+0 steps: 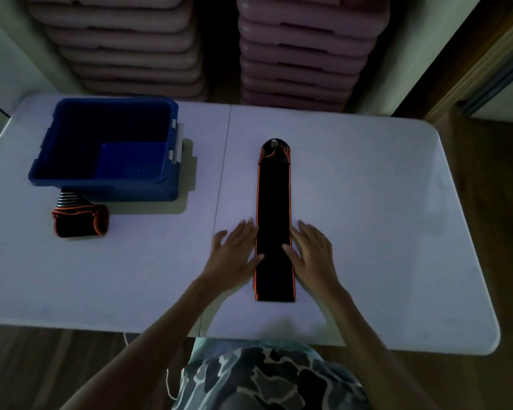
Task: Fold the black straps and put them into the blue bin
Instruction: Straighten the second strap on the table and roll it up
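Head view shows your left hand point(234, 250) and right hand point(311, 250), fingers spread flat, flanking the black strap point(274, 220) laid lengthwise mid-tabletop, apparently squaring it for folding, blue bin point(107, 176) far-left.

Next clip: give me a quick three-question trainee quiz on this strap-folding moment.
1. True or false: the blue bin already holds a strap.
2. Where does the folded strap lie? A) in the bin B) on the table in front of the bin C) under the right hand
3. Fill in: the long strap lies flat between the left hand and the ____ hand.

Key: 1 false, as far as its dim inside shows; 2 B; 3 right.
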